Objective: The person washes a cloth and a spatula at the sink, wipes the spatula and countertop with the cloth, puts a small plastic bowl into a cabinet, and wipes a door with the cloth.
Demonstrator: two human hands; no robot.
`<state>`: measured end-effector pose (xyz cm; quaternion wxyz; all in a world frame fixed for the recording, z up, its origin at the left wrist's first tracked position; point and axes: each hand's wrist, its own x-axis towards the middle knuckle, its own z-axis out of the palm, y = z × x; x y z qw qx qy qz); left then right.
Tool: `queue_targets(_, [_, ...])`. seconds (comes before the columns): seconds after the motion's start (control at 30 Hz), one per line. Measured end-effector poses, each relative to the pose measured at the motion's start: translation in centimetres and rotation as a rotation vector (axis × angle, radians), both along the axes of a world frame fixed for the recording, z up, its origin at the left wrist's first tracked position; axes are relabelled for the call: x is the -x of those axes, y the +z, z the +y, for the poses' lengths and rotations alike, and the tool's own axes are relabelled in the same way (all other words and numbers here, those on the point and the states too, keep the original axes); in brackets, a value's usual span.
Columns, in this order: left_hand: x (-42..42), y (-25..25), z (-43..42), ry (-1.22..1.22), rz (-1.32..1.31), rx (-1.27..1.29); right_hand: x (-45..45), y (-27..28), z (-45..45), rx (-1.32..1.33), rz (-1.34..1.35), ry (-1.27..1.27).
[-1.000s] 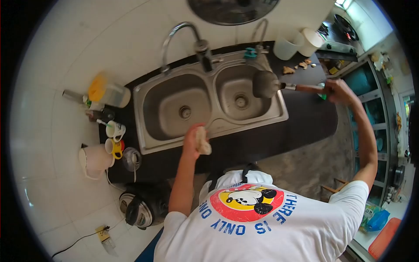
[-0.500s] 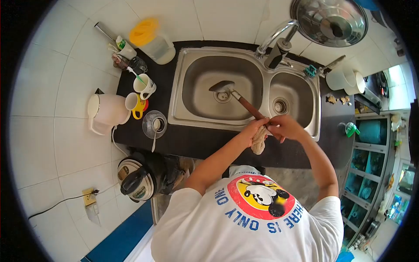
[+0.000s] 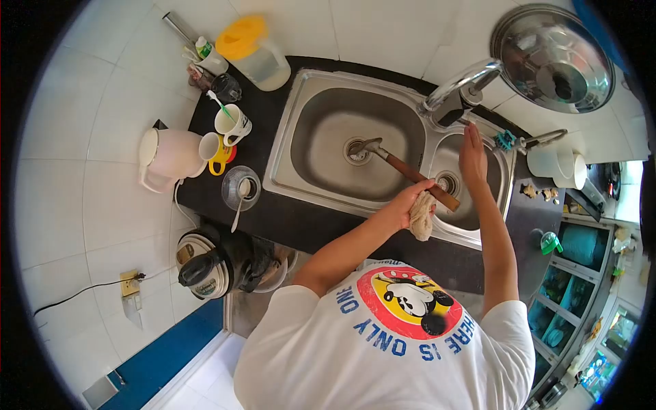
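Observation:
My left hand [image 3: 408, 205] is closed round a bunched pale cloth [image 3: 421, 217] and the wooden handle of a spatula [image 3: 410, 172]. The spatula's metal blade hangs over the drain of the large left basin [image 3: 321, 130]. My right hand [image 3: 473, 152] is raised over the small right basin [image 3: 459, 205], its fingers stretched out and pointing at the base of the faucet [image 3: 468, 80]. Whether its fingertips touch the faucet cannot be made out. It holds nothing that shows.
On the left stand a yellow-lidded pitcher [image 3: 261, 60], a white mug [image 3: 233, 124], a yellow mug [image 3: 220, 154], a glass bowl with a spoon [image 3: 240, 189] and a pink kettle [image 3: 167, 160]. A pan lid [image 3: 555, 58] is at the upper right, white containers [image 3: 552, 165] below it.
The spatula has passed from my right hand to my left, which also keeps the cloth. My right hand has let go of the handle and moved up to the faucet. The view has shifted.

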<state>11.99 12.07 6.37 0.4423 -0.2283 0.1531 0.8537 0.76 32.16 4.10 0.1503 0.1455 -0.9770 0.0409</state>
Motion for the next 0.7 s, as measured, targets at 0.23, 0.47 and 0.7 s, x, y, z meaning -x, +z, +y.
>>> queue_targets(0.23, [0.0, 0.4, 0.3, -0.012, 0.056, 0.088, -2.2, 1.4, -2.3, 0.059, -0.101, -0.011])
queue_targets(0.47, [0.8, 0.0, 0.2, -0.076, 0.035, 0.039, -2.3, 1.8, -2.2, 0.087, -0.129, 0.002])
queue_targets(0.7, [1.2, -0.7, -0.4, -0.078, 0.053, 0.013, -2.4, 2.4, -2.4, 0.101, -0.161, -0.001])
